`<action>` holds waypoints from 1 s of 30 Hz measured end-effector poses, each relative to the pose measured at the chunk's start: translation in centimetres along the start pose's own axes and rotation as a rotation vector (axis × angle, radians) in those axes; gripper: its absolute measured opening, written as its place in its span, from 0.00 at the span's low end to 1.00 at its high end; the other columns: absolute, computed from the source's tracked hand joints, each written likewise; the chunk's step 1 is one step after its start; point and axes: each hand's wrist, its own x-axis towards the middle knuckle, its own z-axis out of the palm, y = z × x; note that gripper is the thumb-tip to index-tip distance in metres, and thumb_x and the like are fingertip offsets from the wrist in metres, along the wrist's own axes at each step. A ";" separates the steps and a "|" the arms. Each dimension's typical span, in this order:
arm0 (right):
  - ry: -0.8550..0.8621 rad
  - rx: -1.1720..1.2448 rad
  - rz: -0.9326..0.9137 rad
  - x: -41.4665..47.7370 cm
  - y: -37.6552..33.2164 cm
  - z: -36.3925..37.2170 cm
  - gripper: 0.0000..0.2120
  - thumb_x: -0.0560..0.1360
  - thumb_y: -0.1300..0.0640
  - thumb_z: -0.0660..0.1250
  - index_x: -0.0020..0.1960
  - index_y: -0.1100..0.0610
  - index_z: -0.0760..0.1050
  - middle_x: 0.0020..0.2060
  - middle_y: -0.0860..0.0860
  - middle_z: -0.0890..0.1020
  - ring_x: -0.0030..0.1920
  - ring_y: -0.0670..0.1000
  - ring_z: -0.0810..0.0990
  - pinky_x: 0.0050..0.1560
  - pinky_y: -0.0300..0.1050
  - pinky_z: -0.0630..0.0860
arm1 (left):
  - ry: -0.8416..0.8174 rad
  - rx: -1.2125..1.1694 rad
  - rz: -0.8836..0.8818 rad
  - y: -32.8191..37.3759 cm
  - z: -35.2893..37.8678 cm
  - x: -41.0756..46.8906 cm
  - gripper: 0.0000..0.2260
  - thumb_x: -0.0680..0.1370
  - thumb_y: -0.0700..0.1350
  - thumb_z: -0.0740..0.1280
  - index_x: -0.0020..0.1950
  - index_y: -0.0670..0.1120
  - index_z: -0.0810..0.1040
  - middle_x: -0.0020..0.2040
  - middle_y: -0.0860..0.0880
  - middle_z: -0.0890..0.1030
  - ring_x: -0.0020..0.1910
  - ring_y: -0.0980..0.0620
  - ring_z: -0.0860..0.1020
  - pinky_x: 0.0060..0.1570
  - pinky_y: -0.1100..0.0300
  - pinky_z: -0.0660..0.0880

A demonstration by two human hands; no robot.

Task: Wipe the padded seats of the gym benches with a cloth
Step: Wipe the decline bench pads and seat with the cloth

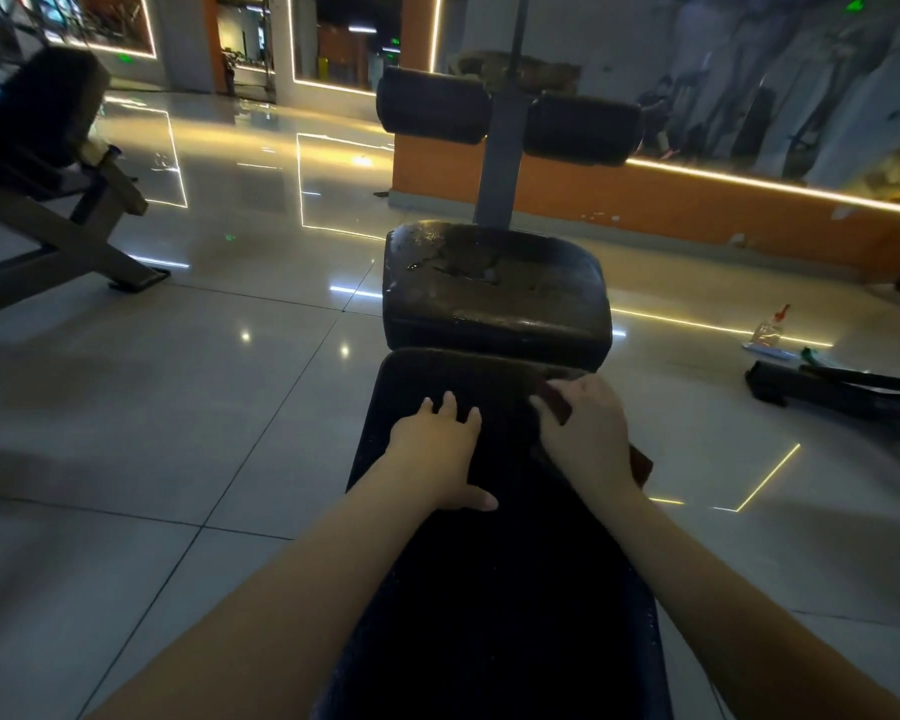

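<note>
A long black padded bench pad [494, 589] runs away from me down the middle of the view. Beyond it sits a shorter worn seat pad [494, 288] with cracked, peeling cover, and two black roller pads [432, 103] on a grey post. My left hand [437, 449] lies flat on the long pad, fingers spread. My right hand [588, 433] presses a dark reddish-brown cloth [554, 402] onto the pad's right side; a corner of the cloth shows past my wrist at the pad's edge.
Glossy floor tiles [204, 407] surround the bench. Another bench frame [58, 210] stands at the left. A black bar or base [832, 389] lies on the floor at right, with a small spray bottle [767, 330] behind it. An orange low wall [697, 210] runs behind.
</note>
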 end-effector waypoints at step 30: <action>0.050 -0.101 0.131 4.4 1.9 0.1 0.10 0.75 0.64 0.62 0.50 0.59 0.81 0.47 0.56 0.79 0.51 0.58 0.77 0.44 0.45 0.69 | -0.002 0.041 -0.005 -0.1 0.6 0.0 0.46 0.75 0.67 0.64 0.80 0.50 0.40 0.80 0.43 0.40 0.79 0.40 0.45 0.70 0.43 0.64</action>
